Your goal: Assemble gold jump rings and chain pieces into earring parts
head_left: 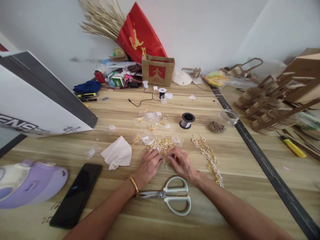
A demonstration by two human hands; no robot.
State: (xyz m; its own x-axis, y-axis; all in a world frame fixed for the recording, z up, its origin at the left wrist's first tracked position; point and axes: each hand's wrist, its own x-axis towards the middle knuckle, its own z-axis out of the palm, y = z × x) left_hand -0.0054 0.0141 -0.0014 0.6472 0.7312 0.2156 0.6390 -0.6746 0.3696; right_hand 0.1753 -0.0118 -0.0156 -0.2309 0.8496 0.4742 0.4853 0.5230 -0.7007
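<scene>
A pile of gold and clear beads lies on the wooden table in front of both hands. My left hand, with a gold bangle at the wrist, rests at the pile's near left side, fingers curled together; what they hold is too small to name. Across a narrow gap, my right hand is closed in a pinch at the near right side, its contents likewise unclear. A small, thin beaded piece shows beside the right fingers. Just below the hands lie scissors with pale handles, blades pointing left.
Finished-looking beaded strands lie to the right. Behind are a wire spool and a glass jar of beads. On the left are a white tissue, a phone, a purple bottle and a large box.
</scene>
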